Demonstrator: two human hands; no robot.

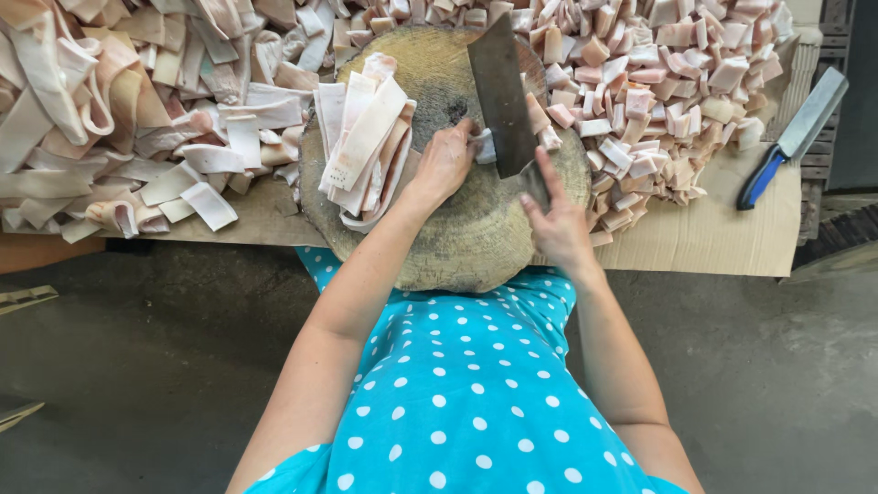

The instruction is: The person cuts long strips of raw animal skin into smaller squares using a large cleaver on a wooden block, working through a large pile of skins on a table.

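While your right hand [558,229] wraps the handle of the cleaver [501,91], its grip closed tight on it, the broad blade stands edge-down on the round wooden chopping block [457,238]. Your left hand [445,163] presses flat-fingered on a pale strip of pork skin [485,146] just beside the blade, its grip pinning that strip to the block rather than curling round it. Left of that hand, a stack of long strips [366,137] lies on the block, touching your wrist side. A heap of uncut strips [128,110] spreads over the worktop to your left, and a heap of small cut pieces [668,82] lies to your right, reaching the block's rim. A second cleaver with a blue handle [794,137] rests on the cardboard sheet [713,238], well apart from both hands.
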